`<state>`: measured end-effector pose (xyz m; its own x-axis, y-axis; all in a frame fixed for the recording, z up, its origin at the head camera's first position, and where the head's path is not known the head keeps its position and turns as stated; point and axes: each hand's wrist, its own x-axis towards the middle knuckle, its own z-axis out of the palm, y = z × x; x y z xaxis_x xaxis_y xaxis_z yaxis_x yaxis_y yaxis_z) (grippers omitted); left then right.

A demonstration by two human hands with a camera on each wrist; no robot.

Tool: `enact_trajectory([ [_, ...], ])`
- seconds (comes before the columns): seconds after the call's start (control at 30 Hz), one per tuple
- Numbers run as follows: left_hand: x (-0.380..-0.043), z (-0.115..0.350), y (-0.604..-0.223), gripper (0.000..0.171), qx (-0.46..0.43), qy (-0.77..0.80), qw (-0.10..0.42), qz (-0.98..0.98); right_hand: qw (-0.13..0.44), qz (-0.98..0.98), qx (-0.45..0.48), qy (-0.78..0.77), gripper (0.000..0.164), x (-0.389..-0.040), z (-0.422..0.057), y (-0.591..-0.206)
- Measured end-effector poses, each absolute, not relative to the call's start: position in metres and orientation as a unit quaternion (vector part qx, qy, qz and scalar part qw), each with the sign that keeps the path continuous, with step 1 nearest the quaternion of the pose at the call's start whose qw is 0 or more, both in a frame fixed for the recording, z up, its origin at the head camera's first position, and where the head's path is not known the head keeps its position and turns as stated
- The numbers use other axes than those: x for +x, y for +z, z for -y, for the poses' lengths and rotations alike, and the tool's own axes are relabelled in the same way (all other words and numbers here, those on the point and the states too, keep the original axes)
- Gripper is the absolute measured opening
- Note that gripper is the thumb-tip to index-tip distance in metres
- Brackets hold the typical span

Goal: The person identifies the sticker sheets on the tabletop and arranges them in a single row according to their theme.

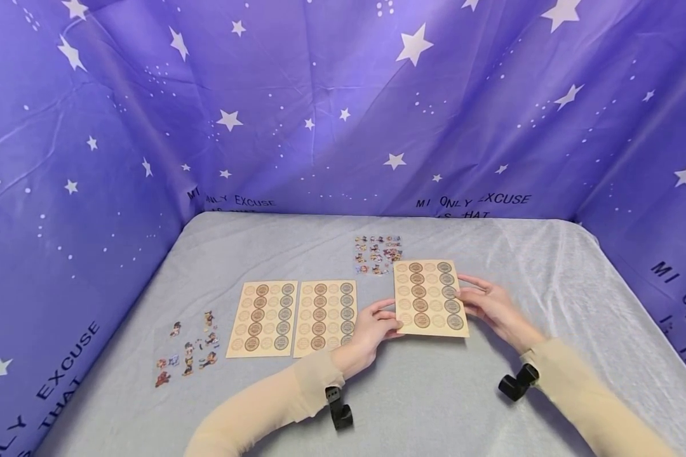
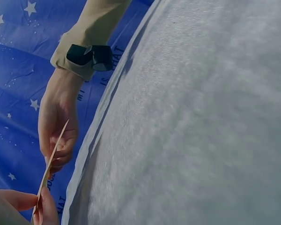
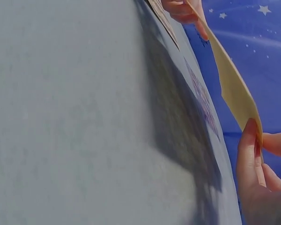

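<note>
Both hands hold a tan sheet of round stickers [image 1: 431, 298], printed with brown and grey circles, at the right of the middle. My left hand [image 1: 371, 330] pinches its lower left edge between thumb and fingers. On the opposite side, my right hand [image 1: 494, 311] grips the right edge. Seen in the right wrist view, the raised sheet [image 3: 236, 98] is tilted over its shadow on the cloth, with the right thumb and fingers [image 3: 247, 150] on either face. It appears nearly edge-on in the left wrist view.
Two matching sticker sheets, one farther left [image 1: 262, 319] and one nearer [image 1: 327, 317], lie side by side. A clear sheet of cartoon stickers [image 1: 187, 349] lies at left, another [image 1: 377, 254] behind the held sheet. A starry purple curtain [image 1: 320, 146] surrounds the grey table [image 1: 434, 400].
</note>
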<state>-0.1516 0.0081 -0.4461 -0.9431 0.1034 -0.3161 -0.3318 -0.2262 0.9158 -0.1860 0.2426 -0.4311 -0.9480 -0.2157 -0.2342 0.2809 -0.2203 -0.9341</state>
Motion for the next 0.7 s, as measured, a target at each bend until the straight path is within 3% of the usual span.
enact_trajectory([
  [0.17, -0.149, 0.003, -0.448, 0.049, -0.094, 0.771, 0.138, -0.615, 0.165, -0.622, 0.026, -0.765, 0.062, -0.185, -0.232, -0.434],
  [0.47, -0.135, 0.024, -0.429, 0.052, -0.073, 0.742, 0.153, -0.649, 0.179, -0.661, 0.016, -0.728, 0.064, -0.182, -0.217, -0.439],
  [0.7, -0.140, 0.033, -0.448, 0.058, -0.070, 0.740, 0.151, -0.652, 0.187, -0.675, 0.012, -0.713, 0.064, -0.178, -0.207, -0.441],
])
